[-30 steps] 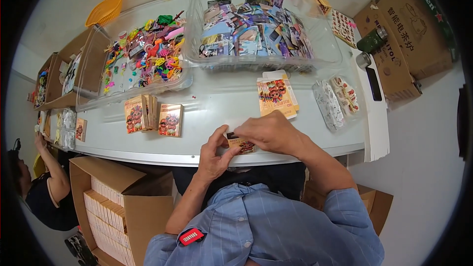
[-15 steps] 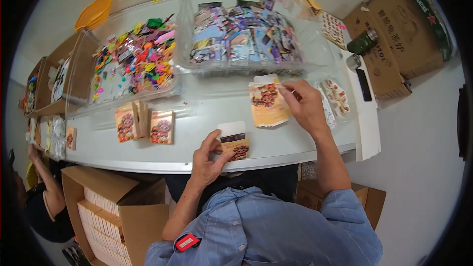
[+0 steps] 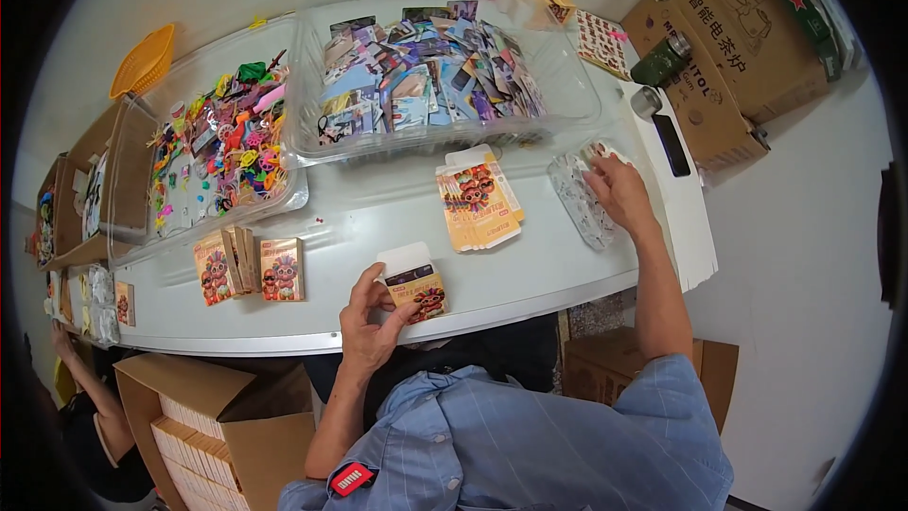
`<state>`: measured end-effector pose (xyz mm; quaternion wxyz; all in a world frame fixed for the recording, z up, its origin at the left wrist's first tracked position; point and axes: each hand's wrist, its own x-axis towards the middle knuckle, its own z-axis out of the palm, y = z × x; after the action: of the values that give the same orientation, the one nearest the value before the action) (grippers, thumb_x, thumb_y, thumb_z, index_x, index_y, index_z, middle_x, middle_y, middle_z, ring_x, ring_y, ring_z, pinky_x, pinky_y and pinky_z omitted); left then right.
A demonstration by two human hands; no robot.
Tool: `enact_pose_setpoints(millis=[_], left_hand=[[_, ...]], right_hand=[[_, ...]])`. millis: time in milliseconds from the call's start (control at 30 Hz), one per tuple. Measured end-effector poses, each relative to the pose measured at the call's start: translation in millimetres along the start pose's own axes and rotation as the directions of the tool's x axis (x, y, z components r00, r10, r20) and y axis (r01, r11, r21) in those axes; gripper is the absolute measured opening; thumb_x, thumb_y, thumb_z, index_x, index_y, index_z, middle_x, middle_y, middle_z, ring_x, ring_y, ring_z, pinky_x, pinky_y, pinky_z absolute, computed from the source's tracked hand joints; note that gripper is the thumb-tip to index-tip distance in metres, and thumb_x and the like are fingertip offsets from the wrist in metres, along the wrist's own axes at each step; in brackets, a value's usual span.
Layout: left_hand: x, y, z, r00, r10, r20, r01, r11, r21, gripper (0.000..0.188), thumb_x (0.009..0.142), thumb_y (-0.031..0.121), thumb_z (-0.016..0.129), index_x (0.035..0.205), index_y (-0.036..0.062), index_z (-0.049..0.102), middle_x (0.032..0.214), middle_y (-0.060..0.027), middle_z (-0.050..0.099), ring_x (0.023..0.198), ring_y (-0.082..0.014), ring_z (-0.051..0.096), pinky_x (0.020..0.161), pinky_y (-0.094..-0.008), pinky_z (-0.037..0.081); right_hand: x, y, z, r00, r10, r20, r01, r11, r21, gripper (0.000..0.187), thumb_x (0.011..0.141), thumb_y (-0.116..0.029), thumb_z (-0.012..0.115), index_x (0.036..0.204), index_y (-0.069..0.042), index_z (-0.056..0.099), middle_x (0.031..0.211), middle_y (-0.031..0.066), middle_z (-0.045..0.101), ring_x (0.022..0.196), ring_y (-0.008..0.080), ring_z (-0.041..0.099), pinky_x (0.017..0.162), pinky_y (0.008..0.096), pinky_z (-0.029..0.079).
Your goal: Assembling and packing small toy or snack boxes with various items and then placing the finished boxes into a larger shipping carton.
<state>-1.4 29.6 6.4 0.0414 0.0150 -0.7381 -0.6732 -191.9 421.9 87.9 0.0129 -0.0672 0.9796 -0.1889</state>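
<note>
My left hand [image 3: 372, 320] grips a small orange printed carton [image 3: 430, 307] near the table's front edge. The carton stands upright with its white top flap [image 3: 404, 255] raised, and dark contents show in its mouth. Over to the right, my right hand [image 3: 621, 194] has its fingers bent and pinched on clear plastic packets [image 3: 579, 201]; the fingertips are partly hidden. Between the hands lies a fanned stack of flat, unfolded orange cartons [image 3: 480, 208], touched by neither hand. On the left, a filled carton [image 3: 282, 270] lies beside several leaning cartons [image 3: 216, 268].
A clear tub of picture cards [image 3: 426, 76] and one of colourful small toys [image 3: 222, 142] line the table's back. A phone [image 3: 672, 145], metal cup [image 3: 646, 101] and green flask [image 3: 662, 59] are right. An open box [image 3: 270, 435] stands below; another person's arm [image 3: 95, 388] shows left.
My right hand has left the flat carton stack and moved right onto the plastic packets. My left hand still holds the small carton. The whole view has shifted slightly.
</note>
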Motion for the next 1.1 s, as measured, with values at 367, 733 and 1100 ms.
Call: enact_pose_setpoints(millis=[367, 733, 1100], left_hand=[[-1, -3, 0, 1.000, -0.027, -0.003, 0.027, 0.999, -0.018, 0.075, 0.085, 0.001, 0.079, 0.149, 0.0018, 0.039, 0.105, -0.0134, 0.073, 0.094, -0.0158, 0.069, 0.083, -0.0283, 0.054], [1, 0, -1, 1.000, -0.014, 0.012, 0.014, 1.000, -0.018, 0.076, 0.085, 0.002, 0.079, 0.149, 0.0009, 0.039, 0.105, -0.0152, 0.074, 0.092, -0.0162, 0.069, 0.083, -0.0291, 0.055], [-2, 1, -3, 1.000, 0.009, 0.001, -0.009, 1.000, 0.000, 0.075, 0.084, 0.002, 0.080, 0.148, 0.0012, 0.040, 0.102, -0.0134, 0.074, 0.088, -0.0149, 0.068, 0.082, -0.0284, 0.055]], right_hand=[[35, -14, 27, 0.994, 0.035, -0.101, -0.066, 0.944, -0.324, 0.032, 0.087, -0.032, 0.065, 0.084, -0.003, 0.077, 0.083, 0.0222, 0.071, 0.080, 0.0410, 0.070, 0.076, 0.0510, 0.054], [35, 4, 31, 0.981, -0.033, -0.192, -0.015, 0.971, -0.240, 0.025, 0.087, -0.021, 0.060, 0.090, -0.002, 0.075, 0.083, 0.0221, 0.071, 0.075, 0.0391, 0.069, 0.072, 0.0473, 0.054], [-1, -2, 3, 0.973, 0.208, -0.103, -0.061, 0.660, 0.749, 0.019, 0.101, -0.017, 0.061, 0.097, 0.000, 0.068, 0.070, -0.0006, 0.060, 0.057, 0.0056, 0.051, 0.052, 0.0207, 0.040]])
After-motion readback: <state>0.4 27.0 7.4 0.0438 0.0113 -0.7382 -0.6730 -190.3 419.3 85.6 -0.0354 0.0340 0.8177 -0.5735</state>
